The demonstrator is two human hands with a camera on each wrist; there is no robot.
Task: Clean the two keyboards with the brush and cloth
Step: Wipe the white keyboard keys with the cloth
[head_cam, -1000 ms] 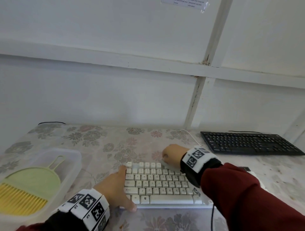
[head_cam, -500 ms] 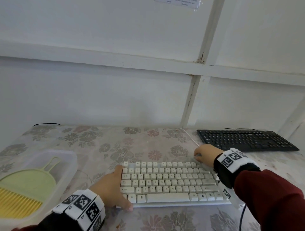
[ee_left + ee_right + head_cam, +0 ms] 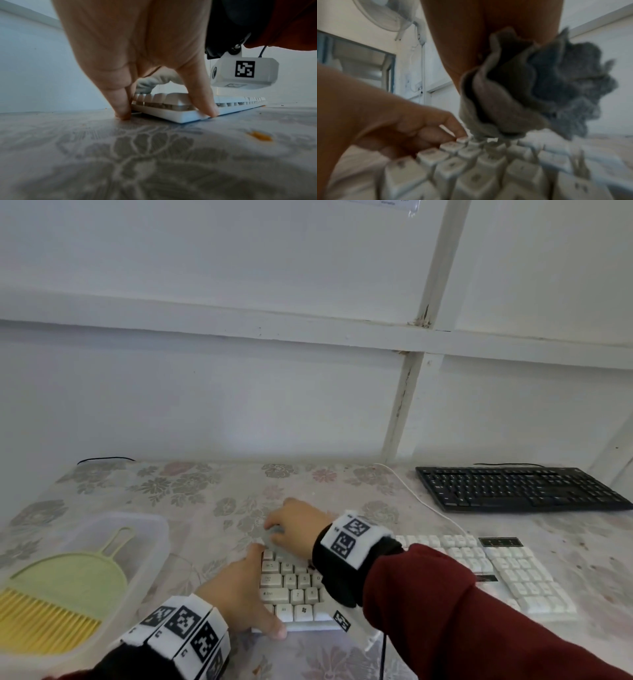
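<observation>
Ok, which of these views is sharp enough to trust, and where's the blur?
Head view: sharp and evenly lit, the white keyboard, black keyboard and brush all clear. Left wrist view: left hand and keyboard edge fairly crisp, near tabletop out of focus. Right wrist view: smeared throughout, cloth and keys soft, right hand dim against the bright wall.

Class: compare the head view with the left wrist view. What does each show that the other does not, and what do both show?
Only the head view: the black keyboard at the far right, the brush lying in a clear tub, and the right hand at the white keyboard's far left corner.

Only the left wrist view: an orange crumb on the tablecloth, and the left hand's fingertips pressed to the cloth against the keyboard's end.

Both: the white keyboard, the left hand steadying it, and the cloth.
</observation>
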